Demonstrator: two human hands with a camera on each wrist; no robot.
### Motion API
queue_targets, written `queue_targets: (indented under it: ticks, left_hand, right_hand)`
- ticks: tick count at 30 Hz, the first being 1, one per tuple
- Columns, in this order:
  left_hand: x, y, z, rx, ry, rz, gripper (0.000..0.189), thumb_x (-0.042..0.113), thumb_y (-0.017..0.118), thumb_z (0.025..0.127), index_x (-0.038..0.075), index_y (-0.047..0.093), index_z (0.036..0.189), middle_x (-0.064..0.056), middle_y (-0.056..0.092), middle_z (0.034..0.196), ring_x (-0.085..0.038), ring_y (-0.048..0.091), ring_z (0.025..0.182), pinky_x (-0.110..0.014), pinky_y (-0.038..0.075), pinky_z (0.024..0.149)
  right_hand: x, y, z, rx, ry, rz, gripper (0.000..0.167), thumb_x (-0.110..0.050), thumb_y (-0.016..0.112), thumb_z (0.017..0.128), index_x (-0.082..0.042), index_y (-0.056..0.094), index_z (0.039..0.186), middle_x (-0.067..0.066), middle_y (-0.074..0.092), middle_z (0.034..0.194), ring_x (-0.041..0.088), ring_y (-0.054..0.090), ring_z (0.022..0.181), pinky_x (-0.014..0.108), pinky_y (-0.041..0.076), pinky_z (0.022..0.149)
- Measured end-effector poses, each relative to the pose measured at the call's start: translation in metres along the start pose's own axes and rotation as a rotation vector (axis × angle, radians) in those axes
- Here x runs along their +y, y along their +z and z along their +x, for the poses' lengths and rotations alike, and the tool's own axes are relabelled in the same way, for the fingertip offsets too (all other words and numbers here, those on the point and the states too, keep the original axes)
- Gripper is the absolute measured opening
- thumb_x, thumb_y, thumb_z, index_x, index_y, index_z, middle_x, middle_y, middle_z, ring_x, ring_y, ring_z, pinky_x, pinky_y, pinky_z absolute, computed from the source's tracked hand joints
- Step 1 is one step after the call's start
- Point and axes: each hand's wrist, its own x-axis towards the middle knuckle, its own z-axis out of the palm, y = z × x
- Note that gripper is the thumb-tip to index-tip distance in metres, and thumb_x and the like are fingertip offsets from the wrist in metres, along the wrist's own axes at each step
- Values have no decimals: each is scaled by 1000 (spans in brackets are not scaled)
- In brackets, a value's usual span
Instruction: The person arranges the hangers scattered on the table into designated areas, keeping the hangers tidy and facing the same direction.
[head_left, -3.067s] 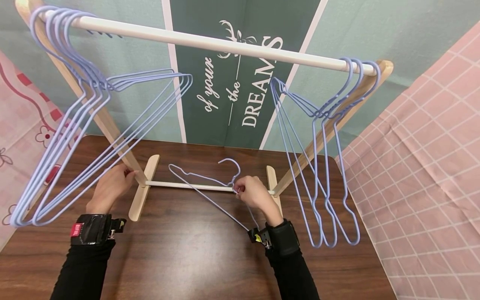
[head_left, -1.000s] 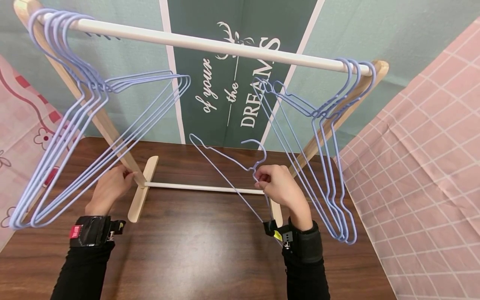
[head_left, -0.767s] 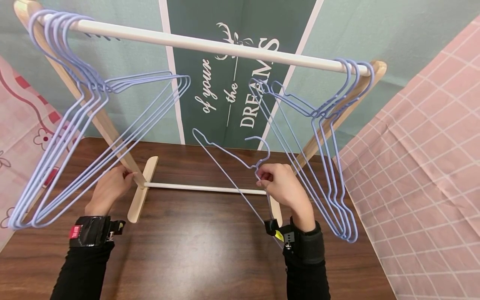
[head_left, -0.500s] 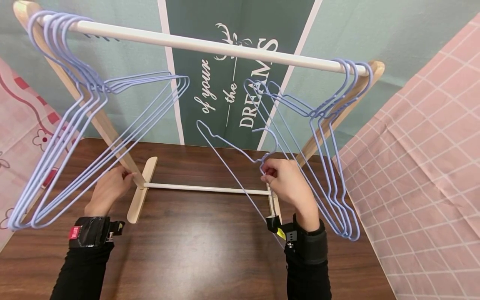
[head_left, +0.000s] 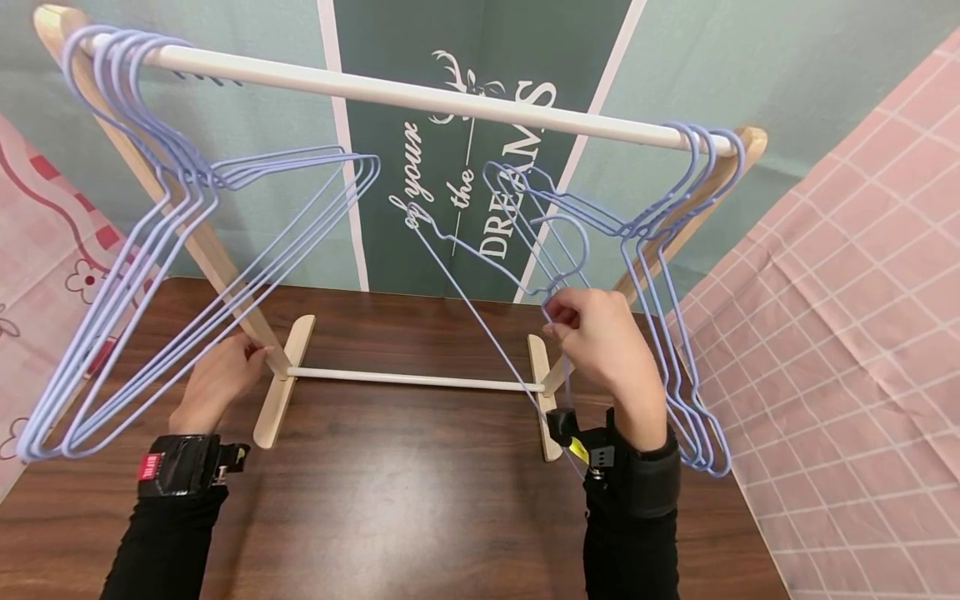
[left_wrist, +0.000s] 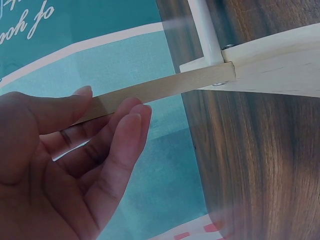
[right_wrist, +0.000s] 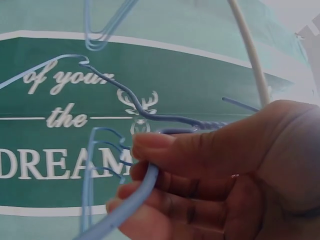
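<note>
My right hand [head_left: 603, 337] pinches a blue wire hanger [head_left: 480, 260] just below its hook, on the near shoulder. In the right wrist view the thumb and fingers of the right hand [right_wrist: 200, 165] close around the hanger's wire [right_wrist: 132, 200]. The hook rises above the hand, below the white top rail [head_left: 420, 93] and apart from it. My left hand [head_left: 221, 379] grips the lower part of the rack's left wooden post [head_left: 225, 271]. In the left wrist view the thumb and fingers of the left hand [left_wrist: 85, 145] hold that post [left_wrist: 165, 87] from both sides.
Several blue hangers [head_left: 202, 179] hang bunched at the rail's left end, and several more [head_left: 637, 229] at its right end. A white lower bar [head_left: 412, 379] joins the wooden feet on the brown table [head_left: 390, 500]. Printed cloths [head_left: 840, 333] stand behind and beside the rack.
My right hand has carried the hanger up and to the right, bringing its hook closer to the top rail. The right-hand hangers have swung somewhat. The left hand has kept its place on the post.
</note>
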Motion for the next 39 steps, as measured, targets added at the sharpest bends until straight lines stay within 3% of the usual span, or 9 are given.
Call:
queue_targets:
  ticks: [24, 31, 35, 39]
  left_hand:
    - [-2, 0, 1, 5, 15, -8, 25, 16, 47, 94, -7, 56, 93, -13, 52, 69, -21, 43, 57, -32, 31, 51]
    - [-2, 0, -1, 3, 18, -8, 23, 17, 46, 94, -5, 55, 92, -11, 51, 69, -21, 43, 57, -31, 31, 51]
    - [-3, 0, 0, 15, 24, 2, 23, 16, 47, 93, -5, 55, 92, -11, 52, 68, -22, 44, 57, -31, 32, 51]
    - [-3, 1, 0, 32, 38, 11, 21, 15, 48, 93, -4, 55, 91, -11, 50, 67, -22, 42, 56, -32, 31, 51]
  right_hand:
    - [-3, -56, -4, 91, 72, -42, 8, -5, 66, 79, -1, 68, 85, 10, 65, 73, 22, 59, 67, 32, 42, 66]
    - [-1, -71, -3, 123, 41, -71, 7, -4, 68, 77, -1, 68, 83, 9, 65, 70, 8, 55, 57, 13, 37, 56]
    - [-2, -79, 2, 132, 52, -77, 7, -4, 68, 78, -1, 68, 84, 10, 64, 69, -2, 51, 52, 12, 37, 52]
    - [-3, -82, 8, 141, 67, -91, 6, -4, 66, 78, -2, 68, 82, 7, 64, 67, -2, 50, 50, 14, 37, 53]
